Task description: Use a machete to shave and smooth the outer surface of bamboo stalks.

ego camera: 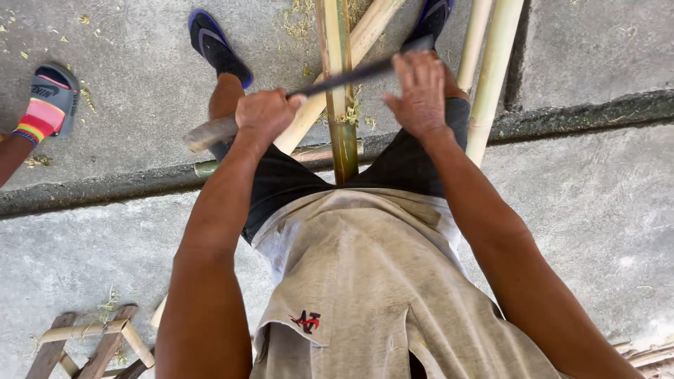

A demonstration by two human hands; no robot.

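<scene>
1. The left hand (265, 116) is gripping, fully closed, the rounded pale wooden handle of a long dark-bladed knife (309, 90); the butt of the handle is sticking out to the left of the fist.
2. The right hand (421, 92) is pressing down on the far end of the blade with its fingers curled over it, so the blade's tip is hidden under the hand.
3. The blade is lying across a green split bamboo pole (339, 84), touching it at the crossing, with pale shavings clinging just below.
4. That pole is standing between the person's knees; its lower end is hidden behind the black shorts (281, 184) and its top is cut off by the frame edge.
5. Three pale yellow bamboo poles (491, 77) are leaning beside it, all cut off at the top.
6. A stained beige apron (379, 281) is covering the lap.
7. Blue flip-flops (216, 45) are resting on the grey concrete floor (126, 84); the right one is mostly hidden.
8. Another person's foot in a striped slide sandal (48, 104) is showing at the left edge.
9. A small bamboo frame (95, 340) is lying at the bottom left, partly cut off.
</scene>
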